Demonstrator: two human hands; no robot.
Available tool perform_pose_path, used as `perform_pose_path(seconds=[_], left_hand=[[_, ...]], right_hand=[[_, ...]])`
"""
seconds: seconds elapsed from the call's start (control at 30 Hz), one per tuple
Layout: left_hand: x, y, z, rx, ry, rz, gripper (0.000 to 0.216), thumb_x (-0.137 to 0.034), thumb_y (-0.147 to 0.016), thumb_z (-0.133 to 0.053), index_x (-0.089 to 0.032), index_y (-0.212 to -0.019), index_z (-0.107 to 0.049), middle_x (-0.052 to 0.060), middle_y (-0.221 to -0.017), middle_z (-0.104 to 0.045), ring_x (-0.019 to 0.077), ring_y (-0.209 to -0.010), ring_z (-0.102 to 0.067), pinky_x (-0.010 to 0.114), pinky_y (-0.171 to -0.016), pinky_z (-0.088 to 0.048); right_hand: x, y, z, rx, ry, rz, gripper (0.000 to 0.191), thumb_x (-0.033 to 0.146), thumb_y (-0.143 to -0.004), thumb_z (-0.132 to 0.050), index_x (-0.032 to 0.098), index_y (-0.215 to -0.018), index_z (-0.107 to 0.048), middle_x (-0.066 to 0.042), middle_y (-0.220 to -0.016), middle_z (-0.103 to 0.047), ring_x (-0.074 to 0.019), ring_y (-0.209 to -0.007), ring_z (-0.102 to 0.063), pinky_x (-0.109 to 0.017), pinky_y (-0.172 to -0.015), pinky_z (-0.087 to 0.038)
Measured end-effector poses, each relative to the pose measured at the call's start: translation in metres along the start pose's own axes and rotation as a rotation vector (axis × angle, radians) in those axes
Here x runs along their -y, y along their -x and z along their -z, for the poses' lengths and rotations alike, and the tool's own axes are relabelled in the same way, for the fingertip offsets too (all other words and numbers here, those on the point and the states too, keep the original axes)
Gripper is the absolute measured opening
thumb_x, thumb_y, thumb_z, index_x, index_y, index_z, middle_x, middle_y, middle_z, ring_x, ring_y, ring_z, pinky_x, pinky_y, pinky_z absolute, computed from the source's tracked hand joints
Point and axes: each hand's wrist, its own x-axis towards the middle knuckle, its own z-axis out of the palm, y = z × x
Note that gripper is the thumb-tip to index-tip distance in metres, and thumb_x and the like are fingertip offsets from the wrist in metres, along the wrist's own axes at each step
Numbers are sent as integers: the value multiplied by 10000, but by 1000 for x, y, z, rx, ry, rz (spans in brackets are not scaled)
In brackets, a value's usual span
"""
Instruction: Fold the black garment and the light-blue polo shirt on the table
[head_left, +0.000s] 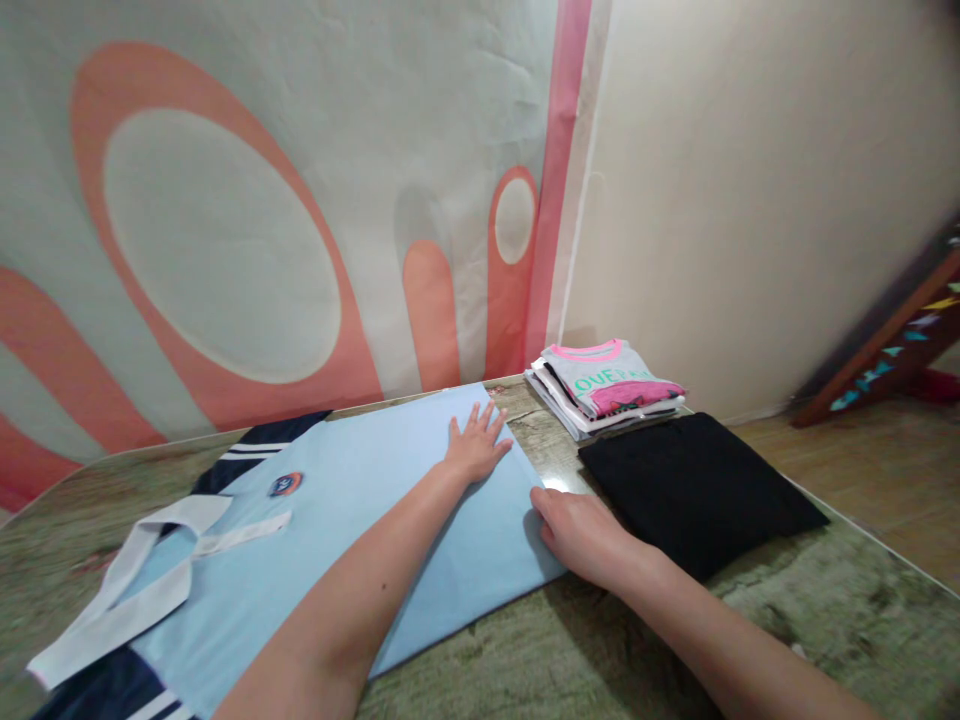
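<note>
A light blue polo shirt (pixel 375 465) with a white collar, navy striped sleeves and a round chest badge lies spread front up, its collar toward the left. My left hand (pixel 478 443) rests flat on the shirt near its hem, fingers spread. At the hem's edge, my right hand (pixel 581 535) has its fingers curled in, pinching the fabric there; the fingertips are partly hidden. Just right of that hand lies a folded black garment (pixel 697 490).
Behind the black garment sits a stack of folded clothes (pixel 607 385), topped by a grey and pink printed shirt. The table (pixel 847 610) has a wood-like pattern and meets a wall covering (pixel 420 120) with orange shapes. A brown panel (pixel 892 345) stands on the floor at right.
</note>
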Motion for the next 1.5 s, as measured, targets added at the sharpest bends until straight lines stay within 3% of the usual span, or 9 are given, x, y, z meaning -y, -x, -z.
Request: perform_pose_path(seconds=[0.2, 0.3, 0.47, 0.63, 0.87, 1.13, 1.27, 1.4, 1.5], left_hand=[[45, 14, 6, -42, -21, 223, 561, -489, -982, -216, -271, -1495, -271, 97, -1580, -224, 329, -1452, -150, 684, -1064, -189], [46, 31, 13, -69, -33, 247, 559, -437, -992, -205, -200, -1494, -272, 147, -1584, -182, 330, -1458, -121, 673, -1069, -195], [-13, 76, 6, -6, -6, -44, 509, -468, -988, -264, -262, -1436, -389, 73, -1573, -257, 265, -1461, -148, 591, -1136, -144], [-77, 102, -12, 14, 116, -268, 684, -608, -949, -215, -217, -1510, -225, 108, -1582, -206, 283, -1465, -120, 609, -1149, -85], [-97, 126, 9, 115, 231, -275, 736, -602, -942, -264, -142, -1513, -204, 145, -1589, -132, 300, -1469, -61, 600, -1153, -126], [-131, 203, 47, 251, 411, -605, 728, -611, -947, -277, -159, -1512, -198, 136, -1583, -187, 275, -1466, -93, 550, -1170, -100], [-95, 219, 73, 226, 353, -530, 589, -492, -995, -277, -229, -1515, -194, 63, -1584, -209, 214, -1461, -149, 480, -1184, -136], [-3, 226, 70, 76, 90, -33, 533, -438, -998, -314, -253, -1495, -265, 60, -1587, -194, 248, -1464, -127, 551, -1155, -160], [61, 238, 50, 95, -17, 158, 557, -502, -991, -268, -262, -1494, -273, 63, -1582, -212, 281, -1459, -142, 596, -1124, -186]], right_hand=[[-9, -2, 0, -5, -17, -47, 165, 160, -884, -449, 204, -970, -582, -61, -904, -716, -207, -817, -667, -266, -626, -331], [-18, -4, 6, -92, -24, -162, 177, 214, -923, -433, 212, -888, -606, -53, -866, -722, -192, -783, -668, -267, -598, -304], [-30, -6, 11, -272, -84, -270, 179, 231, -922, -445, 227, -857, -612, -11, -806, -716, -157, -737, -653, -255, -577, -273], [-31, -9, 3, -290, -60, -247, 196, 261, -923, -447, 237, -844, -625, -5, -775, -710, -152, -705, -642, -252, -566, -261], [-34, -9, 0, -313, -87, -235, 185, 254, -910, -461, 243, -851, -635, 0, -759, -708, -147, -684, -633, -244, -560, -263], [-24, -10, -15, -369, -144, -63, 159, 202, -885, -484, 236, -822, -625, 19, -762, -701, -145, -699, -638, -241, -588, -311], [-20, -11, -23, -451, -201, 37, 176, 153, -873, -471, 233, -872, -628, 8, -830, -693, -154, -755, -632, -245, -663, -391], [-10, -14, -30, -517, -232, 229, 241, 123, -879, -438, 200, -990, -638, -64, -999, -658, -198, -960, -595, -297, -841, -439], [-3, -16, -38, -483, -212, 361, 290, 143, -897, -437, 191, -1119, -618, -93, -1134, -619, -227, -1072, -552, -357, -931, -428]])
